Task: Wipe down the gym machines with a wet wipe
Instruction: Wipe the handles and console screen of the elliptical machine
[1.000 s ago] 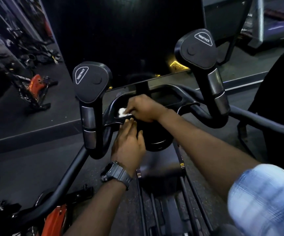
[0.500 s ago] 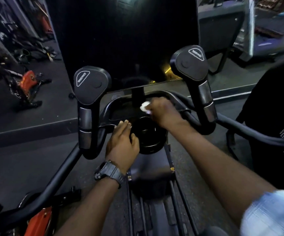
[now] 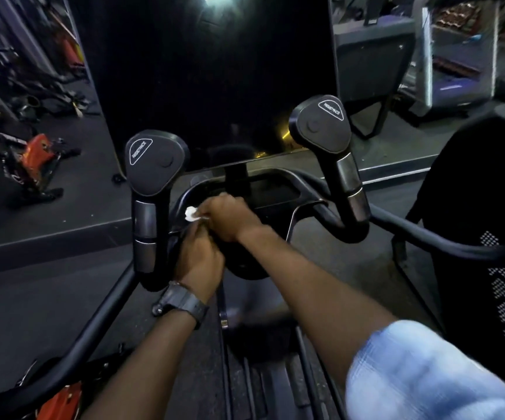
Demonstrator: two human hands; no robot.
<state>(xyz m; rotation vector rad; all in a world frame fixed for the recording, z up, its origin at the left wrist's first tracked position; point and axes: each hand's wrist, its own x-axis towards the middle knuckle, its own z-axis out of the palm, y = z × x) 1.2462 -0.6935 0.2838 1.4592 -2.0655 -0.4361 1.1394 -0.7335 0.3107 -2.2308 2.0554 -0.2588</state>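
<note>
We see our right hand (image 3: 230,218) closed around a small crumpled white wet wipe (image 3: 191,214), which pokes out past the fingers on the left side and sits against the curved black metal handlebar loop (image 3: 184,197) of the gym machine, just below the big dark glossy screen (image 3: 214,86). Our left hand (image 3: 199,262), with a black chunky wristwatch (image 3: 181,303) on its wrist, lies just beneath the right one, fingers curled together on the dark console edge; motion blur keeps us from telling exactly what it grips. Two black paddle-shaped handle grips labelled "RESISTANCE" stand on either side: the left grip (image 3: 154,162) close beside the wipe, the right grip (image 3: 321,125) well apart from it. A pale blue checked sleeve (image 3: 421,371) covers our right upper arm. An orange and black machine (image 3: 37,153) sits on the dark floor off to the left.
</note>
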